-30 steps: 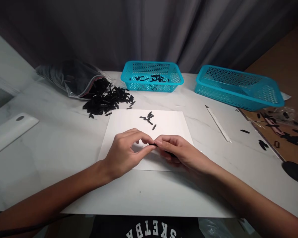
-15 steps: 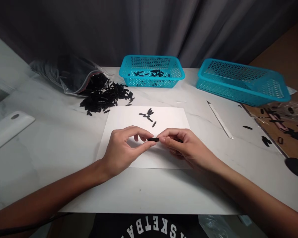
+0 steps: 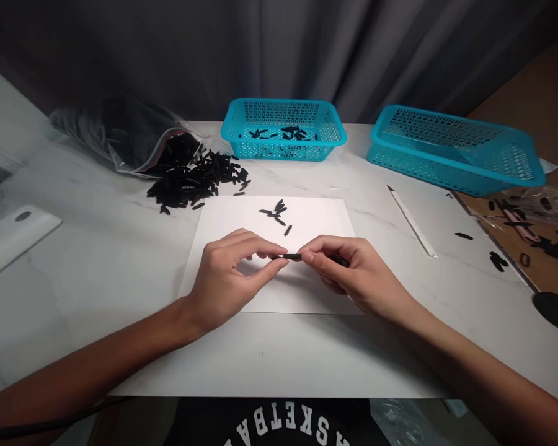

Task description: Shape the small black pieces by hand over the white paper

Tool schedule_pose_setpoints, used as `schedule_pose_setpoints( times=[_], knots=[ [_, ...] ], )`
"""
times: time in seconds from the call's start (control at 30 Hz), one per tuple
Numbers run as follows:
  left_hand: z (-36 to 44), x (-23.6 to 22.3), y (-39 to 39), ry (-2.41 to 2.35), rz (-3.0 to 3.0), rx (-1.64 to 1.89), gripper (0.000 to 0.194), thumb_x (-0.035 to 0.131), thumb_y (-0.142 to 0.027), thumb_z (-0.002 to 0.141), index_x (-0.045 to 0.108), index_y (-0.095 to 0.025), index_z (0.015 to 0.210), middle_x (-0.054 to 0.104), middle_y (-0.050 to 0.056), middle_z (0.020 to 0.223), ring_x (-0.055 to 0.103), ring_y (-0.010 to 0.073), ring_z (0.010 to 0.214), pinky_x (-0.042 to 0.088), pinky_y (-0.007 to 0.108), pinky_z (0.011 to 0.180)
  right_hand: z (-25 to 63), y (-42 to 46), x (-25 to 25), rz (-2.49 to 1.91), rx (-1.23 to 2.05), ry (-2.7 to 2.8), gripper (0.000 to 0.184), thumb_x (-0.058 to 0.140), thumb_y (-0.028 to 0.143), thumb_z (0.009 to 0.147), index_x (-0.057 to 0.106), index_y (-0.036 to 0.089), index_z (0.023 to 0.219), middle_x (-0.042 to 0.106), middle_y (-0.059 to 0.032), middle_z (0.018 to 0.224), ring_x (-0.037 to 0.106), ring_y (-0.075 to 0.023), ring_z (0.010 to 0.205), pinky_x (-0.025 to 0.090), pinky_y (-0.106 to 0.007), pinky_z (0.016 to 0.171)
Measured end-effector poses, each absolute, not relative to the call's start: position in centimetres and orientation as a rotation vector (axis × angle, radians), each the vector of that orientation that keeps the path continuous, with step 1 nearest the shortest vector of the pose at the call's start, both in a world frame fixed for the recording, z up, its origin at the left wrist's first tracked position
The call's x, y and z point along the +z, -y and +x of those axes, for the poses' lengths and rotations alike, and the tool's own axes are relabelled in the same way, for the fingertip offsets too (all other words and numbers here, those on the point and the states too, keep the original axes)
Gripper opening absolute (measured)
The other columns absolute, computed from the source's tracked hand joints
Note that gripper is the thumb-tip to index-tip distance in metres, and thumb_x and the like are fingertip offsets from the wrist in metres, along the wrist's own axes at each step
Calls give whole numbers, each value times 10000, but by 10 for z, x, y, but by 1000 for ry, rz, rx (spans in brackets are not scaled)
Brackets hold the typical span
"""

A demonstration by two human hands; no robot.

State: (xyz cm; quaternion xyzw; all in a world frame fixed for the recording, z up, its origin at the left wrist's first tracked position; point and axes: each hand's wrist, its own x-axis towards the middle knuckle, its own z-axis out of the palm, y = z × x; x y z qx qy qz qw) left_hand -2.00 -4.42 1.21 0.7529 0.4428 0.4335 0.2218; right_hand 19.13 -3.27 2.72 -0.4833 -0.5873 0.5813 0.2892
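Between my two hands, over a white sheet of paper (image 3: pixel 242 210), is a small black oblong piece (image 3: pixel 292 256). My left hand (image 3: pixel 230 272) pinches its left end between thumb and fingertips. Thumb and index finger of my right hand (image 3: pixel 344 263) close on the right end. Something dark shows under the right hand's curled fingers, too hidden to make out. Beyond the fingertips, several loose black pieces (image 3: pixel 274 214) lie on the paper.
A clear zip bag (image 3: pixel 121 136) spills a heap of black pieces (image 3: pixel 190 179) at the left. One blue basket (image 3: pixel 283 152) holds some pieces; another blue basket (image 3: pixel 446 170) stands right. A slim white pointed tool (image 3: pixel 411 222) lies nearer. Scattered pieces (image 3: pixel 497 261) lie far right.
Both hands have shifted very slightly, the right one a little to the right. More of the black piece shows between the fingertips. The view has tilted slightly.
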Motion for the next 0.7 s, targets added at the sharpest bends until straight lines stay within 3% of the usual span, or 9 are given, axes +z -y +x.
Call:
schedule_pose_setpoints(
  times=[0.27, 0.43, 0.7],
  knots=[
    [-20, 10, 42, -1181, 2092, 1272, 58, 779, -166, 808, 755, -183, 858, 763, -8, 806, 641, 108, 722, 513, 248, 673, 191, 33, 25, -1205, 1510, 1565, 254, 694, 425, 885, 716, 181, 950, 396, 72, 554, 343, -59, 457, 232, -225, 417],
    [-20, 10, 42, -1152, 2054, 1223, 54, 773, -146, 813, 758, -180, 852, 758, -11, 799, 652, 103, 750, 515, 230, 676, 191, 33, 26, -1218, 1526, 1565, 275, 699, 432, 879, 717, 159, 855, 445, 61, 544, 349, -52, 445, 217, -227, 400],
    [-21, 10, 42, -1137, 2073, 1241, 77, 773, -154, 812, 763, -196, 875, 759, 2, 810, 666, 129, 755, 535, 255, 670, 192, 33, 26, -1216, 1530, 1568, 257, 715, 417, 868, 729, 161, 863, 433, 67, 516, 356, -54, 438, 203, -227, 396]
  ],
)
